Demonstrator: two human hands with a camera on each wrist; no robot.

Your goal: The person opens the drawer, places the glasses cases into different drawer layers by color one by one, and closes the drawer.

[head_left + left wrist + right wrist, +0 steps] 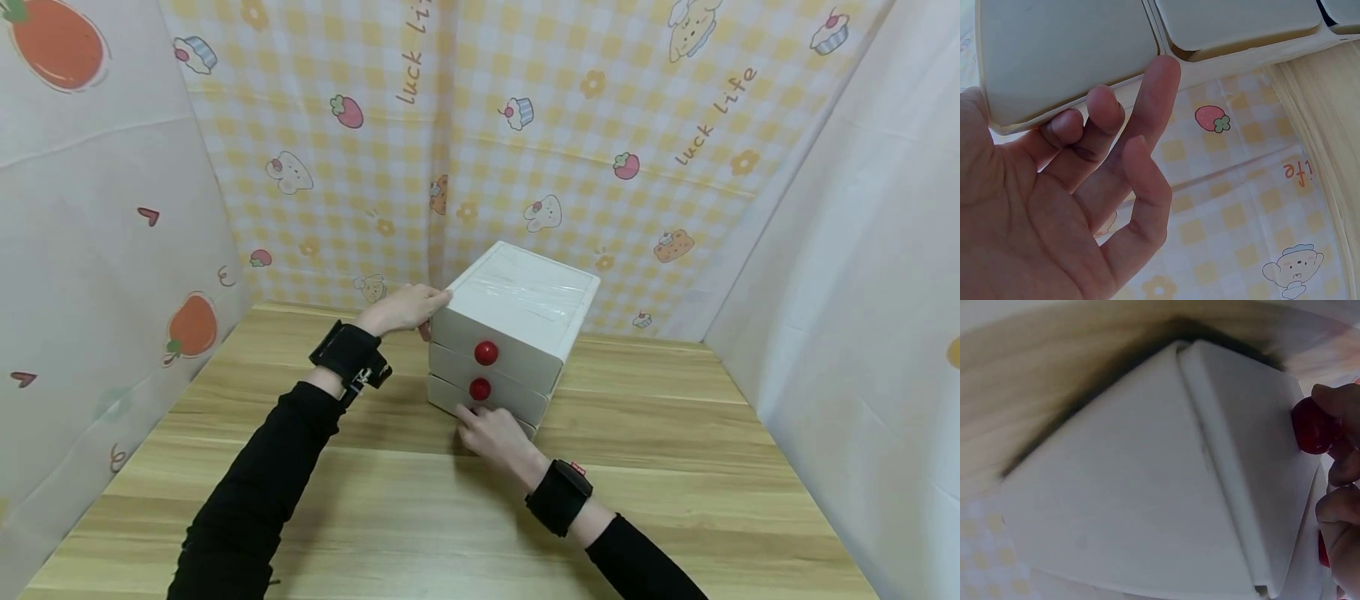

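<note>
A white three-tier drawer box stands on the table, its front turned toward me. Red round knobs mark the top drawer and the middle drawer. My left hand touches the box's upper left side; the left wrist view shows its fingers fairly straight or slightly bent along the side panel. Low at the front, my right hand pinches the bottom drawer's red knob between thumb and finger. That drawer's front sits close to the box body, with a thin seam between them.
The box rests on a wood-grain table. Behind it hangs a yellow checked curtain with cartoon prints. White cloth hangs at the left and at the right.
</note>
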